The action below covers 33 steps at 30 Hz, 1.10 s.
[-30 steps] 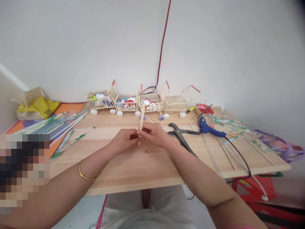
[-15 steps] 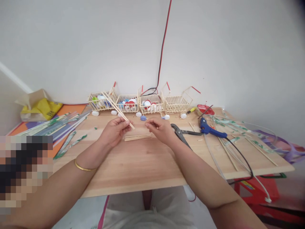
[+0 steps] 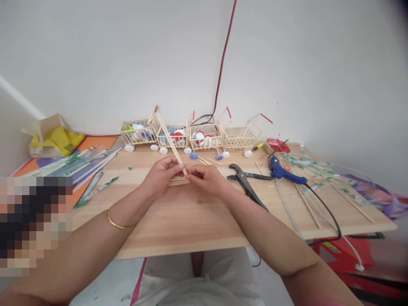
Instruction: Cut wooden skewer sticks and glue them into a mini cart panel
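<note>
Pinching pale wooden sticks (image 3: 173,144), slender, straight

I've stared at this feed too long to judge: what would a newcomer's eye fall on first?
Probably the row of four stick-built carts along the back of the table, three holding coloured pieces. Next, front and centre, the left hand holding slanted pale sticks, the right hand at their lower ends. Then the bright blue glue gun on the right, beside dark pliers.
</note>
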{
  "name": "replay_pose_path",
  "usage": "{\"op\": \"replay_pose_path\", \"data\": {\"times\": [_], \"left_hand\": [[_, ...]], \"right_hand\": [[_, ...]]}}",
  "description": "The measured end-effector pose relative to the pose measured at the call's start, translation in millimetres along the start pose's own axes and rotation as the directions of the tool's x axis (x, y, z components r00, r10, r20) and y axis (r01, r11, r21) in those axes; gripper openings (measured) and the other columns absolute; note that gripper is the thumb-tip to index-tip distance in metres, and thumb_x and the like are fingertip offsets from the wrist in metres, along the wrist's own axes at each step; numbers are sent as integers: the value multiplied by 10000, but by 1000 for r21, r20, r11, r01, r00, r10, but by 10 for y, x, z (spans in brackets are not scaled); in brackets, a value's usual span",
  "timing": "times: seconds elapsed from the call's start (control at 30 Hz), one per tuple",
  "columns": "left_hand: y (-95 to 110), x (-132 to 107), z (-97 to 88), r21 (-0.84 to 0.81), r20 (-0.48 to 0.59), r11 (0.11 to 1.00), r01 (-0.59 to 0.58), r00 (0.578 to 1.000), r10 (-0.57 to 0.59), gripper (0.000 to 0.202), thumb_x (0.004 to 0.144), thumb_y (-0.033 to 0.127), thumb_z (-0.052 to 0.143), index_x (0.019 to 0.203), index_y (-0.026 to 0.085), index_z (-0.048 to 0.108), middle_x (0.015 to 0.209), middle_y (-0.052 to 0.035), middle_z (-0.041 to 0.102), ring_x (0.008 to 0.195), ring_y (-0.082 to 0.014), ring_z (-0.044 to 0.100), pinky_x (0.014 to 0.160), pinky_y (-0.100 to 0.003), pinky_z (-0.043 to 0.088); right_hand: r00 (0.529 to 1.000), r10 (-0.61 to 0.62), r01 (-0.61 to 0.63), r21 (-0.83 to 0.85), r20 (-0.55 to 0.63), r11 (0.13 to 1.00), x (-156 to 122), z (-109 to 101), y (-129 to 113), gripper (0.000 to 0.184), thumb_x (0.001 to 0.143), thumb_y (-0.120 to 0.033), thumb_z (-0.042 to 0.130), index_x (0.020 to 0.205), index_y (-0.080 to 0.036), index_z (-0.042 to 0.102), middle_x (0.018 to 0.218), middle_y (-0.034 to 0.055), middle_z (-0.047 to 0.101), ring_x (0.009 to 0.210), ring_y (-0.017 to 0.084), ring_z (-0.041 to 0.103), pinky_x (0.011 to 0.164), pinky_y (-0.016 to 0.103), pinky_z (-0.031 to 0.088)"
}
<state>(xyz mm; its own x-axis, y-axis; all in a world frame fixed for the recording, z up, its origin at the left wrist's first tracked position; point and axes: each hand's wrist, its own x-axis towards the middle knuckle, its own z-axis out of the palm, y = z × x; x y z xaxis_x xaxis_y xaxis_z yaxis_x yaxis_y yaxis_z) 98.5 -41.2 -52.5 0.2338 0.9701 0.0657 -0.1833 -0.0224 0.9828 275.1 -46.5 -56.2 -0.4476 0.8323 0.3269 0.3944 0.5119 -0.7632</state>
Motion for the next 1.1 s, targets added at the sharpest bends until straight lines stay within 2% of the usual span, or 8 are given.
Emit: {"op": "replay_pose_path", "data": {"times": [0.17,0.33,0.47,0.57,0.7,0.87,1.0,1.1], "left_hand": [[118,32,-124,507,9,853,-127,990,142,134,697,282,641,670,152,621,621,11,585,613,-113,503,606,-232,385],[87,-2,-108,487,16,872,-38,999,34,139,700,310,636,712,172,644,559,31,543,498,-95,437,489,-212,316],[40,-40,-25,433,62,898,-76,997,54,146,696,313,654,735,172,663,630,7,606,566,-115,502,547,-216,365],[12,-54,17,423,121,899,-115,990,70,154,713,314,644,756,168,672,703,-18,655,653,-139,556,627,-233,405],[-21,-59,25,439,133,888,-136,987,86,155,751,312,613,771,163,651,788,-47,678,752,-165,597,721,-266,430],[-41,3,-42,282,-20,952,-122,991,133,151,779,301,572,849,168,579,855,-51,663,790,-159,619,764,-288,439],[3,141,-76,303,-165,936,-177,958,235,55,750,222,572,778,179,552,655,31,572,588,-96,506,601,-213,392],[67,274,-21,306,-213,947,-95,963,166,98,687,224,638,667,164,563,538,49,496,488,-74,402,469,-188,292]], "right_hand": [[934,-105,36,-201,-342,979,-13,-235,-45,149,831,-298,545,813,-175,627,731,14,620,631,109,513,613,235,391],[868,-118,6,-226,-482,974,-20,-289,-93,100,837,-281,526,843,-192,573,793,36,597,682,129,524,668,267,420],[936,116,-65,161,-333,985,15,-144,-23,214,772,-321,609,910,-182,522,751,15,586,637,118,547,597,242,446],[991,86,-59,246,-98,967,18,-57,6,127,815,-304,552,849,-182,553,708,-4,577,616,102,545,574,219,433],[998,29,-23,106,-59,994,2,-72,-14,127,859,-264,480,794,-187,556,675,-12,590,625,103,552,593,214,415],[958,-38,-18,-191,-284,981,132,-367,-91,146,863,-231,451,773,-181,555,675,1,587,634,118,533,616,223,382],[954,-71,-56,-408,-290,911,377,-664,-135,142,841,-227,475,758,-185,582,644,-1,579,611,129,515,585,227,335],[961,-46,-95,-478,-274,873,542,-765,-76,147,825,-222,491,725,-182,591,612,-1,578,580,129,505,564,229,314]]}}
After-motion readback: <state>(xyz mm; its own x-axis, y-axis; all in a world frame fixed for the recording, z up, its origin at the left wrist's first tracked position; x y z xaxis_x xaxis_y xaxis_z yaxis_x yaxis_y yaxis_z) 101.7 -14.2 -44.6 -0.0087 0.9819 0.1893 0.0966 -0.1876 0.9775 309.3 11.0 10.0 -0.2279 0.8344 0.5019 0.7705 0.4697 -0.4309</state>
